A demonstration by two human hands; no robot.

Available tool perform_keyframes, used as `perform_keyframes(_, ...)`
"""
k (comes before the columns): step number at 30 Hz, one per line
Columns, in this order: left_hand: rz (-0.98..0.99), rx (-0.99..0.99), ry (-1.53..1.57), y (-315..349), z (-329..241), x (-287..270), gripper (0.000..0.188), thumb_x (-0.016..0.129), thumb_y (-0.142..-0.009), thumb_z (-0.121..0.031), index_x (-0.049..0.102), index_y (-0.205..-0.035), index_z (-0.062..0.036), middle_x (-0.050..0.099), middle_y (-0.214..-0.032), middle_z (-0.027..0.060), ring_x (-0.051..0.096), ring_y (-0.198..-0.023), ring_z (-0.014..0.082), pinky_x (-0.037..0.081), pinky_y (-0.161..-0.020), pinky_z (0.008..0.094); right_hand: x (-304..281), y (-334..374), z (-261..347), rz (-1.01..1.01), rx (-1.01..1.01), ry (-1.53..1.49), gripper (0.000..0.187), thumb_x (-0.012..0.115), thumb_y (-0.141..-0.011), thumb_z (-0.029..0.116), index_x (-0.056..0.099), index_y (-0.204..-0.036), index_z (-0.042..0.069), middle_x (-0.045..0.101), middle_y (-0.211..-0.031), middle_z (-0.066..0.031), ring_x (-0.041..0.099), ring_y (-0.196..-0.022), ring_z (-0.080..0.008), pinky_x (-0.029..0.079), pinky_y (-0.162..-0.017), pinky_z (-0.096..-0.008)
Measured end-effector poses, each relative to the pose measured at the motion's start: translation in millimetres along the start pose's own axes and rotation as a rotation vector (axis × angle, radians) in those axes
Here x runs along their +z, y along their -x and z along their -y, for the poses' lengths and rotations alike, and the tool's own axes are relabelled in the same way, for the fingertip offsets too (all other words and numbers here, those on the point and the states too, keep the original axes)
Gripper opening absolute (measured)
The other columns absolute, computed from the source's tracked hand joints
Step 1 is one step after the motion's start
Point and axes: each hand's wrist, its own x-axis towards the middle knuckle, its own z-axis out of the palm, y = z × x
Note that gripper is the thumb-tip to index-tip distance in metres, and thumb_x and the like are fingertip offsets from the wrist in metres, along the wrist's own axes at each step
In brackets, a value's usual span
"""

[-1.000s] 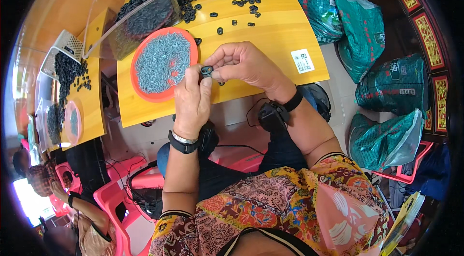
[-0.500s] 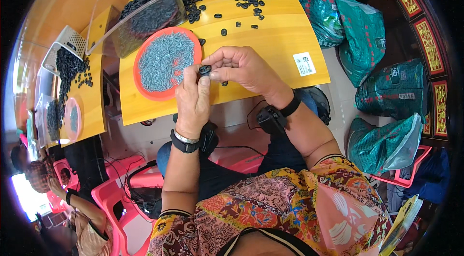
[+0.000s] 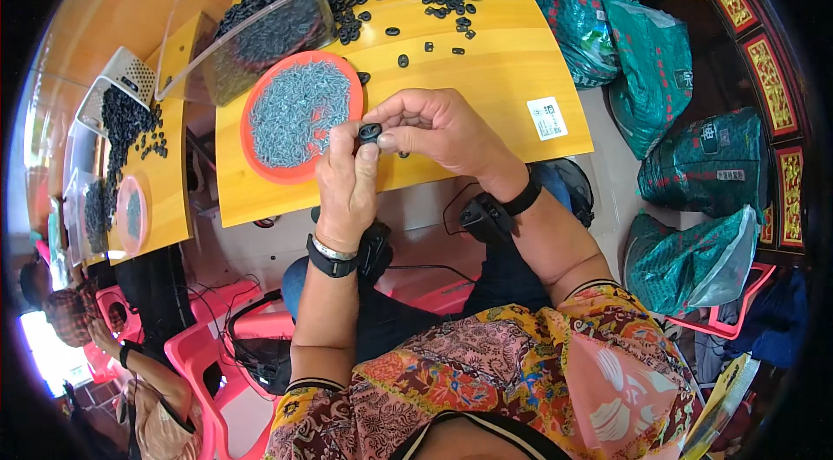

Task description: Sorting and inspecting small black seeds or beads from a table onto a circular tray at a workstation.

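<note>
A small black oval plastic piece [image 3: 370, 132] with an opening in its face is held over the table's near edge. My left hand [image 3: 345, 178] is closed, pinching it between thumb and finger. From the other side my right hand [image 3: 442, 132] is closed too, its thumb and fingertips pressed to the same piece. Whether a screw sits between those fingertips is hidden. Just left of my hands, a red-rimmed round tray [image 3: 252, 152] holds a heap of silvery screws [image 3: 295, 113].
Clear bins [image 3: 186, 69] of black pieces stand at the back of the yellow table [image 3: 495, 78], with loose pieces [image 3: 403, 61] in front. Filled green bags [image 3: 651, 69] line the right. Another person's arm [image 3: 160, 377] shows at lower left, near pink chairs [image 3: 195, 356].
The black piece and both hands have shifted very slightly, and my right hand has dropped a little. My grip looks the same.
</note>
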Motion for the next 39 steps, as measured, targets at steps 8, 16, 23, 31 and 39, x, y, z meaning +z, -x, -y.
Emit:
perform_keyframes(8, -0.009, 0.06, -0.07, 1.2, -0.3, -1.5, 0.022, 0.049, -0.091, -0.016, 0.051, -0.104, 0.0011, 0.056, -0.078, 0.0163, 0.056, -0.066, 0.0296, 0.045, -0.06, 0.0348, 0.9, 1.3, -0.8, 0.029, -0.02, -0.022, 0.023, 0.062, -0.084, 0.001, 0.061, -0.106, -0.003, 0.065, -0.096, -0.006, 0.061, -0.089, -0.01, 0.048, -0.08, -0.0226)
perform_keyframes(16, -0.032, 0.1, -0.1, 4.4, -0.9, -3.0, 0.021, 0.049, -0.091, -0.018, 0.051, -0.101, 0.001, 0.055, -0.077, 0.0162, 0.054, -0.064, 0.0293, 0.044, -0.058, 0.0354, 4.9, 4.3, -1.7, 0.027, -0.076, 0.007, 0.02, 0.061, -0.084, 0.002, 0.061, -0.104, -0.003, 0.065, -0.092, -0.0062, 0.061, -0.085, -0.0098, 0.049, -0.077, -0.0233)
perform_keyframes(23, -0.089, 0.07, -0.038, 7.3, -2.9, 5.2, 0.02, 0.046, -0.093, -0.018, 0.051, -0.097, 0.0011, 0.055, -0.072, 0.0148, 0.054, -0.061, 0.0281, 0.042, -0.055, 0.0351, 8.2, 6.1, 0.0, 0.009, -0.065, 0.026, 0.015, 0.059, -0.086, 0.003, 0.061, -0.1, -0.003, 0.065, -0.09, -0.0054, 0.061, -0.082, -0.0092, 0.049, -0.075, -0.0224)
perform_keyframes(31, -0.067, 0.036, -0.004, 2.0, -5.6, 5.3, 0.016, 0.047, -0.092, -0.015, 0.051, -0.092, 0.0006, 0.053, -0.068, 0.0147, 0.053, -0.058, 0.0294, 0.04, -0.053, 0.0364, 4.9, 2.4, -1.6, -0.003, -0.016, -0.04, 0.011, 0.06, -0.087, 0.006, 0.062, -0.094, -0.001, 0.064, -0.081, -0.0033, 0.059, -0.072, -0.0075, 0.048, -0.068, -0.0213)
perform_keyframes(39, -0.021, 0.112, -0.142, -2.9, -4.5, 4.4, 0.011, 0.056, -0.082, -0.002, 0.051, -0.091, 0.0005, 0.054, -0.067, 0.0158, 0.056, -0.06, 0.0316, 0.043, -0.054, 0.0374, -5.7, -0.8, -7.6, -0.044, 0.105, -0.036, 0.011, 0.061, -0.086, 0.013, 0.062, -0.088, 0.002, 0.062, -0.074, -0.0015, 0.057, -0.065, -0.0058, 0.046, -0.059, -0.0207)
